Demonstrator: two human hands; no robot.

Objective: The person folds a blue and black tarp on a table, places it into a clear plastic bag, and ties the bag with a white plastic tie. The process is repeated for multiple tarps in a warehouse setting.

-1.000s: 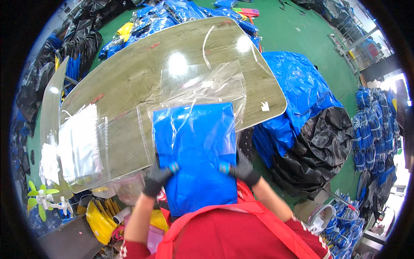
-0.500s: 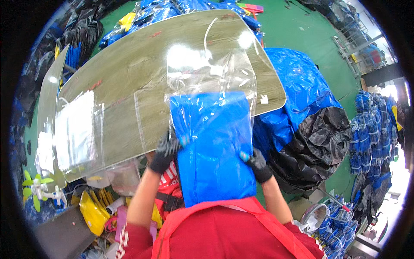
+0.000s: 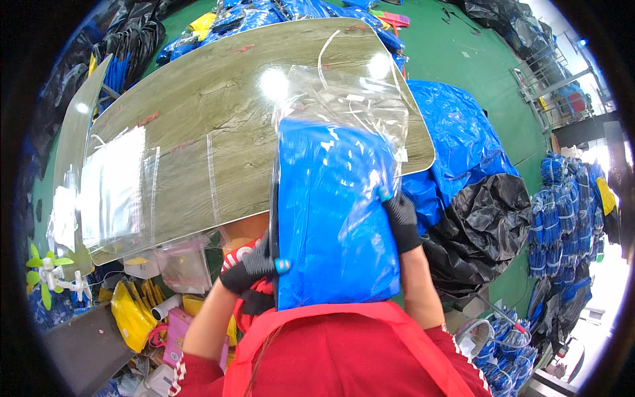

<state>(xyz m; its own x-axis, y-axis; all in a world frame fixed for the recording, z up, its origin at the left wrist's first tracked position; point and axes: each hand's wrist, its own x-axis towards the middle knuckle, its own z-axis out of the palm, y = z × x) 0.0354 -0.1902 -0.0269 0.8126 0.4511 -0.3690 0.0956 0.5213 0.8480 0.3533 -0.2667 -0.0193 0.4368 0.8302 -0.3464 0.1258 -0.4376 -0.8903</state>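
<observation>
A folded blue plastic sheet (image 3: 337, 225) in a clear plastic bag (image 3: 377, 114) lies between my hands. Its lower end rests against my apron, and the bag's loose upper part spreads over the table. My left hand (image 3: 256, 268), in a dark glove with blue-green fingertips, grips the bundle's left edge near the bottom, thumb on top. On the opposite edge, higher up, my right hand (image 3: 401, 217) holds the bundle in the same kind of glove. The fingers of both hands are partly hidden beneath it.
The wood-patterned table (image 3: 198, 106) carries a stack of clear bags (image 3: 114, 192) at its left. Beside its right end sit a large blue sheet (image 3: 463, 139) and crumpled black sheeting (image 3: 486, 225). A green fan (image 3: 46, 272) and yellow packets (image 3: 132, 317) are at lower left.
My right hand has moved up the bundle's right edge, my left hand down the left edge. The bundle has shifted slightly up and right, and the bag's upper part has crumpled rightward.
</observation>
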